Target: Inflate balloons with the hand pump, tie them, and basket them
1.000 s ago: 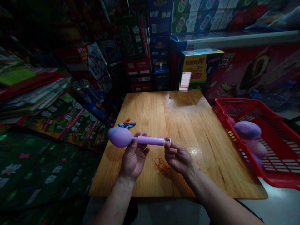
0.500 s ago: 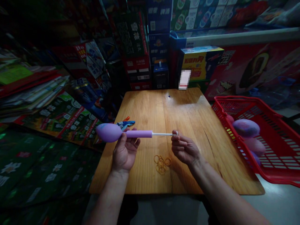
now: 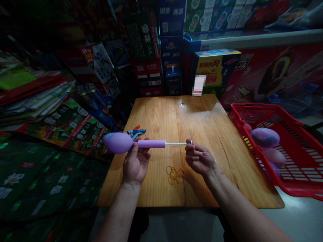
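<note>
Head view: right hand (image 3: 202, 160) partly hides pump handle (image 3: 191, 142).

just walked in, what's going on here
Over a wooden table, someone's left grip holds a purple hand pump where it meets an inflated purple balloon. The right grip holds the end of the pump's extended white rod. Rubber bands lie on the table below, and a red basket at the right holds more balloons.
</note>
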{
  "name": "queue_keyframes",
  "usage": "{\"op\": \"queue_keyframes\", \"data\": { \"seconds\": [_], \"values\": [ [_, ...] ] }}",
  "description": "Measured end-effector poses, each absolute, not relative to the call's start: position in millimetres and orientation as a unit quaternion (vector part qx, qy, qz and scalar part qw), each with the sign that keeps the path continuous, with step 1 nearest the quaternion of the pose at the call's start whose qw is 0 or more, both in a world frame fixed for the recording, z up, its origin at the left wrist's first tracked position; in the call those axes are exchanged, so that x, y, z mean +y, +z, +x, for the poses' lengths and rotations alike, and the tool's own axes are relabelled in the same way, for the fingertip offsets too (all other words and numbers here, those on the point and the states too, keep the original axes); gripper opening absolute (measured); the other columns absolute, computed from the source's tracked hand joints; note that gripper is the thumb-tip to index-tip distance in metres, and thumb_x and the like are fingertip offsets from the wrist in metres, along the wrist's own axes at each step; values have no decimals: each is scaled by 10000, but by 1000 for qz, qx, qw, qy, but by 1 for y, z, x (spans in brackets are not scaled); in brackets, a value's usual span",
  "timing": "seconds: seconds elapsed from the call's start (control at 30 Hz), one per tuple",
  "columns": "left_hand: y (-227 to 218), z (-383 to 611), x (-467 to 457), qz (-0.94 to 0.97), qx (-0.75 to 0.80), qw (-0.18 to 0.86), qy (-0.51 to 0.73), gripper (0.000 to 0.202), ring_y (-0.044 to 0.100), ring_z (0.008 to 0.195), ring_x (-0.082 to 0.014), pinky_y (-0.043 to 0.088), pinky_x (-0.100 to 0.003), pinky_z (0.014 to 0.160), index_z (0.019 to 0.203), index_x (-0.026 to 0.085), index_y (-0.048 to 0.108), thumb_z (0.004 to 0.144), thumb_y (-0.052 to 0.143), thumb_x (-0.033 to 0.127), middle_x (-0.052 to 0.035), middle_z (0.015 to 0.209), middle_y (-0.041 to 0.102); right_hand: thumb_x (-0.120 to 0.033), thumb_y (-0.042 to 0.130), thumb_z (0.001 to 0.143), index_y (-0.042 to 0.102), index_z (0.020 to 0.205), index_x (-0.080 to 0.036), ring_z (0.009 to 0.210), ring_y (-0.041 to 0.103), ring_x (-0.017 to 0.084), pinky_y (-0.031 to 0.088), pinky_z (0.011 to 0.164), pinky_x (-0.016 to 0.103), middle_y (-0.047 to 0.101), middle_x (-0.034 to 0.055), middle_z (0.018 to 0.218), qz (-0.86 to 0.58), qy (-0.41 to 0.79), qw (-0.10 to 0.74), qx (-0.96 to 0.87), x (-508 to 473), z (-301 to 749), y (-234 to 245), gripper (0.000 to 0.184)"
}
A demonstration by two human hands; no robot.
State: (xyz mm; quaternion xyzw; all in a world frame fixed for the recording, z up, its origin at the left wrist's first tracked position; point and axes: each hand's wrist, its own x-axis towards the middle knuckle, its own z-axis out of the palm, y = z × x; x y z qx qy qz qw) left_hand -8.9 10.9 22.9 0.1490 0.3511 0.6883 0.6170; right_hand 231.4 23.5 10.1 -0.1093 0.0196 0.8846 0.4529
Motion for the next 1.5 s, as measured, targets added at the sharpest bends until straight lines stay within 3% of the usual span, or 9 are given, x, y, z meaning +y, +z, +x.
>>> {"op": "queue_keyframes", "data": {
  "seconds": [0.2, 0.4, 0.57, 0.77, 1.1, 1.3, 1.5],
  "values": [
    [12, 17, 0, 150, 348, 661, 647, 275, 691, 916, -183, 544, -235, 644, 1147, 223, 640, 884, 652, 304, -123, 1166, 694, -102, 576, 903, 600, 983, -130, 426, 397, 3, 340, 421, 111, 621, -24, 696, -125, 900, 417, 34, 16, 207, -4, 88],
    [19, -5, 12, 142, 353, 635, 673, 297, 698, 890, -182, 523, -204, 616, 1151, 193, 646, 878, 658, 311, -135, 1120, 707, -73, 562, 893, 608, 966, -115, 423, 399, -2, 348, 427, 113, 604, -32, 686, -120, 892, 435, 24, 23, 226, 10, 96],
    [20, -6, 8, 150, 348, 626, 681, 327, 694, 929, -181, 530, -213, 625, 1181, 231, 638, 873, 664, 338, -105, 1160, 699, -82, 584, 887, 607, 969, -123, 419, 394, -3, 339, 416, 112, 599, -43, 682, -119, 889, 442, 27, 21, 225, 11, 95],
    [13, 16, 0, 144, 334, 669, 648, 327, 690, 911, -164, 542, -238, 676, 1193, 244, 632, 878, 664, 327, -99, 1180, 691, -102, 658, 845, 599, 993, -149, 513, 484, 15, 416, 493, 108, 653, -8, 764, -122, 898, 422, 19, 12, 202, -1, 166],
    [23, -14, 12, 154, 342, 624, 686, 322, 699, 870, -168, 547, -234, 658, 1168, 206, 646, 880, 652, 348, -106, 1116, 714, -90, 564, 902, 625, 961, -124, 421, 390, 4, 336, 416, 116, 591, -37, 667, -136, 884, 448, 6, 22, 229, 20, 91],
    [14, 11, 1, 149, 332, 664, 653, 278, 654, 1073, -226, 550, -368, 832, 1145, 262, 635, 889, 639, 369, -95, 1223, 674, -105, 660, 851, 625, 972, -135, 517, 497, 25, 417, 488, 120, 648, 1, 740, -150, 885, 440, 17, 13, 209, 5, 129],
    [15, 7, 8, 126, 350, 657, 655, 277, 687, 914, -180, 535, -263, 707, 1138, 205, 643, 886, 645, 321, -125, 1122, 705, -96, 635, 861, 615, 980, -122, 478, 469, 22, 401, 458, 125, 640, -3, 719, -140, 896, 422, -1, 19, 217, 9, 124]
  ]
}}
